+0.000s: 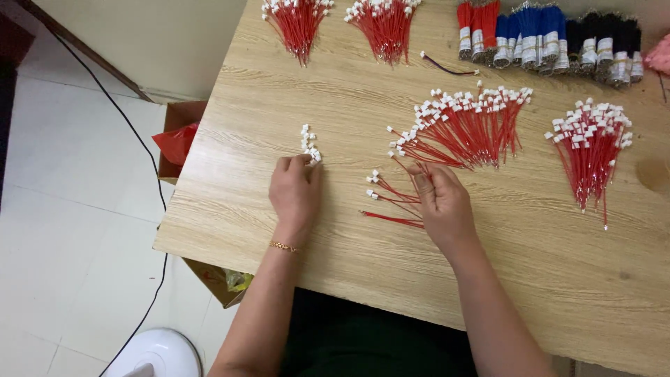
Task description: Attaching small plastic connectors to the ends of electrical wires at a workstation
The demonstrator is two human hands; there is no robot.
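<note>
My left hand (296, 190) lies palm down on the wooden table (279, 91), its fingertips touching a small heap of loose white plastic connectors (309, 145). My right hand (441, 202) pinches thin red wires (392, 202) that carry white connectors at their ends; a few of these wires fan out on the table to its left. Just beyond the right hand lies a large fan of red wires with white connectors (466, 126).
More fanned red wire bundles lie at the right (592, 143) and along the far edge (298, 19) (385, 24). Taped bundles of red, blue and black wire (551, 36) line the far right. A cardboard box with a red bag (178, 139) and a black cable (132, 132) sit left of the table.
</note>
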